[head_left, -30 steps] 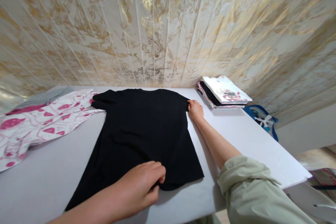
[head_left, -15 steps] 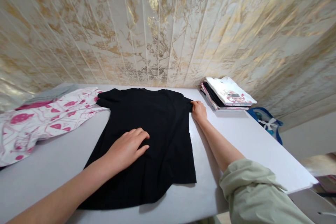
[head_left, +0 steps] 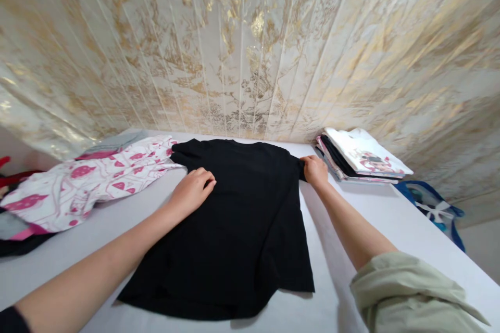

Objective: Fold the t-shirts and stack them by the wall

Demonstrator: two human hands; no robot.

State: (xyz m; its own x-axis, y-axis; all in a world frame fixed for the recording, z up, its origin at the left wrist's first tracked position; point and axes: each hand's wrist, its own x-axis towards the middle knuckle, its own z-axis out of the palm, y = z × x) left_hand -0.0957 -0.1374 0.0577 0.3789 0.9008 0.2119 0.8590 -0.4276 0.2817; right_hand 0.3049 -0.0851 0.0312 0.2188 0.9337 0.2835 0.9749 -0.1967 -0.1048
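Observation:
A black T-shirt (head_left: 242, 229) lies spread on the white table, its collar towards the wall and its hem towards me. My right hand (head_left: 315, 170) pinches the end of the right sleeve. Over the upper left part of the shirt is my left hand (head_left: 195, 187), palm down with loosely bent fingers and a gap between thumb and forefinger. It grips no cloth that I can see. Some creases run down the lower right side of the shirt.
White-and-pink printed clothing (head_left: 94, 182) lies loosely over other garments on the left. A stack of folded clothes, topped by a white printed shirt (head_left: 363, 148), stands at the back right. Beyond the table's (head_left: 375, 213) right edge is a blue-trimmed clear bag (head_left: 433, 208).
My left hand has slid across the shirt towards its upper left side, fingers now more bent. My right hand still holds the sleeve. The view has turned left, and the shirt looks smoother.

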